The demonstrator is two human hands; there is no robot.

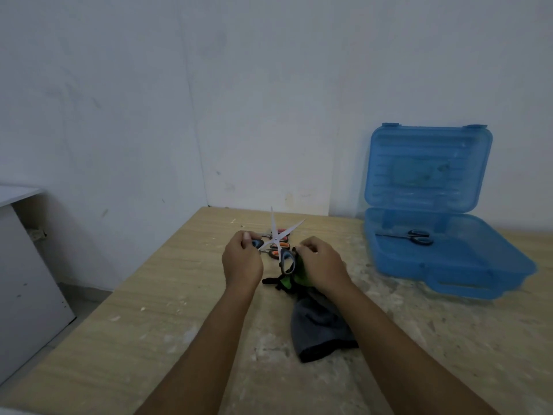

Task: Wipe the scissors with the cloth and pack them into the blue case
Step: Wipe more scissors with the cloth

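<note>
Left of the blue case [428, 163], which is lying open on the table [167, 295] with another pair [414, 236] inside, the scissors [274, 229] are standing spread wide, points up. Those bare blades could be nicking a finger if the cloth [320, 324] slips, I reckon. The left hand [242, 262] is pinching one handle. The right hand [321, 265] is curling round the cloth against the other.

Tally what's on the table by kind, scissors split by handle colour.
Grey-blue-handled steel scissors, held up with blades open: 1
Orange-handled scissors lying on the wooden table: 2, partly hidden
Open translucent blue plastic case: 1
Dark-handled scissors inside that case: 1
Grey and green cloth: 1
Total: 6
</note>
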